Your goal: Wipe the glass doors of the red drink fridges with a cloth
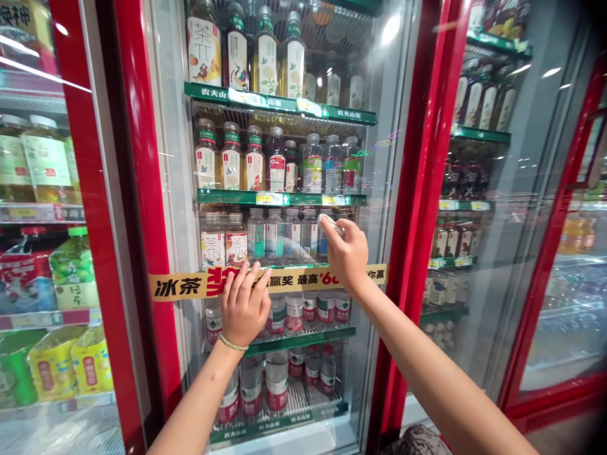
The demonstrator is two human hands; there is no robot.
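My left hand (244,300) lies flat with its fingers stretched out against the glass door (374,208) of a drinks fridge. It covers part of a yellow banner sticker (183,286) with black and red lettering that runs across the glass. A thin light-coloured band (233,345) circles the left wrist. Slightly higher and to the right, my right hand (348,249) is closed at the glass, just above the banner. Between its fingers shows a small white thing (324,218), mostly hidden, whose kind I cannot make out.
Behind the glass, green-edged shelves (303,335) carry rows of bottled drinks (265,54). Red door frames (434,126) stand on both sides. Another fridge with packs of drinks (71,268) is at left, and more fridges (559,316) continue at right.
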